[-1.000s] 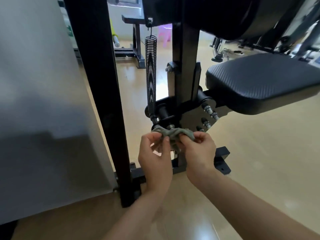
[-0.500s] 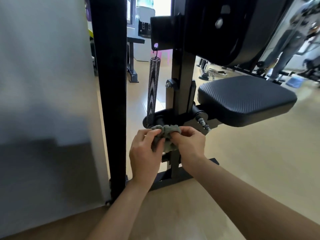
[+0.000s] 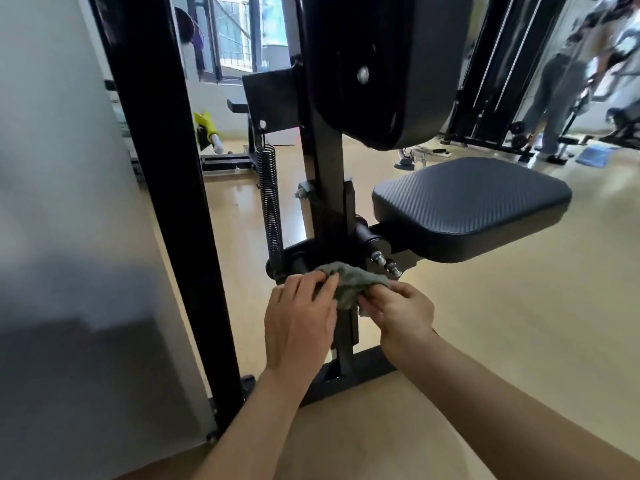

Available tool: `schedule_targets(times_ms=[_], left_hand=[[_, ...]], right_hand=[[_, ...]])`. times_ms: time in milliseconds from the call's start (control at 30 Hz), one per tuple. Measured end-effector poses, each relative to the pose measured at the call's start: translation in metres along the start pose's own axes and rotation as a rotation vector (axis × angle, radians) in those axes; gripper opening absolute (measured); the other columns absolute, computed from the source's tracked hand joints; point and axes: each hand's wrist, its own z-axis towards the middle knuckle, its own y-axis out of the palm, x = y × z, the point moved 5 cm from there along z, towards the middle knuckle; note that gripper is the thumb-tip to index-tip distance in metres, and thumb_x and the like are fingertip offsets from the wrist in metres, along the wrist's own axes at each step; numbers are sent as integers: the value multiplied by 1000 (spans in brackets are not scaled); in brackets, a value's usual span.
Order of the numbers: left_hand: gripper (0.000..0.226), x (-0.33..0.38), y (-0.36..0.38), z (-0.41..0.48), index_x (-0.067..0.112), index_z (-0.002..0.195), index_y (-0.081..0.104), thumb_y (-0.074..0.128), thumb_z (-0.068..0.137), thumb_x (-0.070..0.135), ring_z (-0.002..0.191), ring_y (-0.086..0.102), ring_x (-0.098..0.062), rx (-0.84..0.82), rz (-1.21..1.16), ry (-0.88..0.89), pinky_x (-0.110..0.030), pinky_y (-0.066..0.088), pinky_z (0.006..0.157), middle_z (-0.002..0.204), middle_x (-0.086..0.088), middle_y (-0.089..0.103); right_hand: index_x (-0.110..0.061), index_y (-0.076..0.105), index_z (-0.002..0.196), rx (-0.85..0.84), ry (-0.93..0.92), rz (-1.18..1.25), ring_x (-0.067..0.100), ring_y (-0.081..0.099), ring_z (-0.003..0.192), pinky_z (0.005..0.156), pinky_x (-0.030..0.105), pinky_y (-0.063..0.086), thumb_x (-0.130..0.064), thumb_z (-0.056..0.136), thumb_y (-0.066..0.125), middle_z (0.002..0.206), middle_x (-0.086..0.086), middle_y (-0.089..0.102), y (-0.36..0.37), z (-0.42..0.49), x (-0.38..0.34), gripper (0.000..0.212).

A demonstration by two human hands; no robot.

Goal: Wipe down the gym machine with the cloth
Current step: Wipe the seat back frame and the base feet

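- Two hands work close together, low on the black steel gym machine [image 3: 327, 161]. The left hand [image 3: 299, 317] and the right hand [image 3: 398, 313] each pinch one side of the small crumpled grey-green cloth [image 3: 349, 280], with the fingers curled on it.
- Between them, the cloth is pressed on the black metal pivot joint [image 3: 299, 259] at the foot of the upright post [image 3: 330, 216], just beside the two silver bolts [image 3: 384, 263] under the seat.
- So the wiping seems to be at the small lower parts now. No dust or wet marks show, so I cannot tell which parts are already clean.
- Below the hands, the black base bar [image 3: 349, 374] lies on the floor, apart from the cloth, and probably remains to do.
- Just left of the joint stands the black coiled spring [image 3: 270, 202]. Its many turns will need slow work, I think.
- Further up and right are the black textured padded seat [image 3: 471, 202] and the big black back pad [image 3: 388, 64] above it. They are large areas, and I cannot say whether they are done.
- Far behind, a person [image 3: 561, 95] stands near other machines, and a blue cloth [image 3: 594, 155] lies on the beige floor [image 3: 519, 323].
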Motion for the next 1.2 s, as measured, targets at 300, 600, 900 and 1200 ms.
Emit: schedule_targets(times_ms=[300,600,900,1200], left_hand=[[53,18,-23,55,17,154,42,54,102,12,137,45,-12,176,-447,-322,-32,47,111,148,3,42],[67,25,-48,104,24,161,22,44,98,16,151,11,0,167,-523,-249,-12,12,120,165,12,16],[66,18,-48,112,23,158,34,50,99,-1,151,25,-9,173,-521,-187,-28,35,119,163,13,16],[31,6,-36,78,12,127,68,66,96,13,123,54,-16,215,-325,-197,-27,47,104,133,0,56]], right_hand=[[-14,75,98,-120,-415,-43,12,73,86,80,34,63,-11,86,78,87,-1,75,36,-9,-74,12],[-13,75,104,-457,-480,78,20,73,101,94,40,58,-1,90,69,102,4,77,84,3,-110,20],[-15,71,126,-593,-803,-246,10,68,112,101,37,54,-7,94,65,119,-6,73,93,6,-107,34],[-9,80,96,-357,-1189,-611,12,68,90,84,23,57,-4,84,76,101,0,74,69,-2,-96,14]])
